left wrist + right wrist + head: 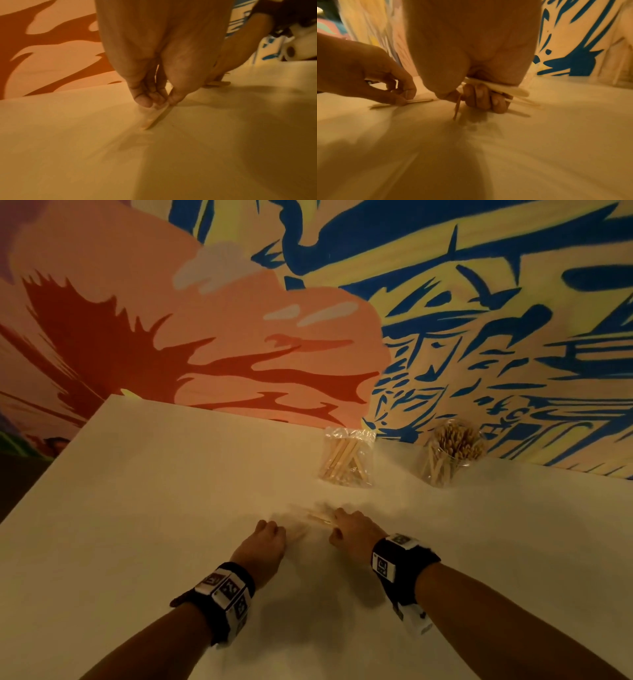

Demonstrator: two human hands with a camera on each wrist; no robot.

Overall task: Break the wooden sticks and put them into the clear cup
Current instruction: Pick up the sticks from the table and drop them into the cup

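Both hands work low over the white table (171, 508) at its middle. My left hand (270, 537) pinches the end of a flat wooden stick (158, 115) that lies on the table; the same stick (418, 101) shows in the right wrist view under that hand (397, 97). My right hand (346, 530) is curled round a bundle of several wooden sticks (506, 90), which stick out to its right. Blurred sticks (315, 517) lie between the two hands. The clear cup (448, 453), with stick pieces inside, stands at the back right.
A clear plastic bag of whole sticks (346, 455) stands left of the cup, near the table's far edge. A painted wall (308, 302) rises right behind the table. The table's left edge runs diagonally at the far left.
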